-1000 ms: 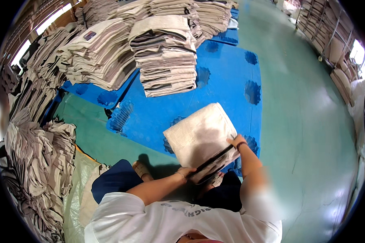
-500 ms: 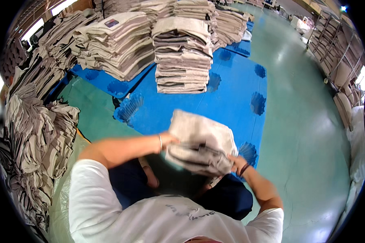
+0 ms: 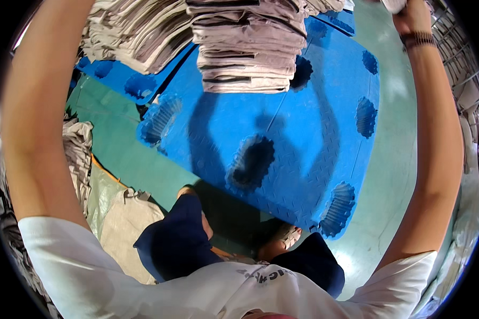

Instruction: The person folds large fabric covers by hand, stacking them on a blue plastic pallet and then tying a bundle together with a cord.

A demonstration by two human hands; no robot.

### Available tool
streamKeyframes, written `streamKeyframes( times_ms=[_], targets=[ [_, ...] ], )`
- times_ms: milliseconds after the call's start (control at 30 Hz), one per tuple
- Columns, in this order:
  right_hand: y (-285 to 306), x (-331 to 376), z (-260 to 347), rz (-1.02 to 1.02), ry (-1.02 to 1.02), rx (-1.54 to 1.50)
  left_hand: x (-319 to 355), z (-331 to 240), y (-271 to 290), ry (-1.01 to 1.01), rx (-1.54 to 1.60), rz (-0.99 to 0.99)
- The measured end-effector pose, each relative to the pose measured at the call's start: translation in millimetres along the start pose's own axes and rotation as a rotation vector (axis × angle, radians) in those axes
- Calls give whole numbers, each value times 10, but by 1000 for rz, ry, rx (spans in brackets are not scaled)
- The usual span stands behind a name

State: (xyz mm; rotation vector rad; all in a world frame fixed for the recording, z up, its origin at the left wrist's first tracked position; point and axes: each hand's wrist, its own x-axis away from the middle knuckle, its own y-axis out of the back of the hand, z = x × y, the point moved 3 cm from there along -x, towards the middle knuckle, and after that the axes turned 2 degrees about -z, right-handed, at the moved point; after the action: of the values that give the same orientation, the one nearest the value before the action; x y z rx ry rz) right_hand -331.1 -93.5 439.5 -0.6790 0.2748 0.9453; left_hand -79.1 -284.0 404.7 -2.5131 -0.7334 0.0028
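Observation:
Both my arms are raised wide apart. My right hand [image 3: 412, 20] is at the top right edge, a dark band round its wrist, with a small pale piece of cloth [image 3: 394, 5] at its thumb side. The fingers are mostly cut off, but they seem closed on this cloth. Of my left arm [image 3: 40, 117] only the forearm and elbow show; the hand lies beyond the top edge. Below them is a blue plastic pallet [image 3: 282, 154] with scalloped holes, marked by the shadow of my arms. On its far part stands a stack of folded beige cloths [image 3: 245, 64].
Another stack of beige cloths [image 3: 138, 37] leans on a neighbouring pallet at the far left. Crumpled cloths [image 3: 77, 154] lie at left. A beige cloth [image 3: 127, 223] is spread beside my left leg. Racks [image 3: 463, 69] stand along the right, past green floor [image 3: 394, 159].
My arms have swung up and outward from above the near pallet edge. The folded beige cloth held between my hands has left the middle of the view. The view has tilted slightly.

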Motion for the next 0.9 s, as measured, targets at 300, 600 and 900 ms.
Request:
streamKeyframes(
  times_ms=[300,600,900],
  targets=[
    [96,-1163,-1033,-218,-161,499,-1307,-126,1216,-13,80,-196],
    [800,-546,-2384,-111,-844,830,-1670,-357,1797,7,-658,-471],
    [-289,-1965,-1307,270,367,2107,-2229,-1138,766,-510,-2056,-496]
  ],
)
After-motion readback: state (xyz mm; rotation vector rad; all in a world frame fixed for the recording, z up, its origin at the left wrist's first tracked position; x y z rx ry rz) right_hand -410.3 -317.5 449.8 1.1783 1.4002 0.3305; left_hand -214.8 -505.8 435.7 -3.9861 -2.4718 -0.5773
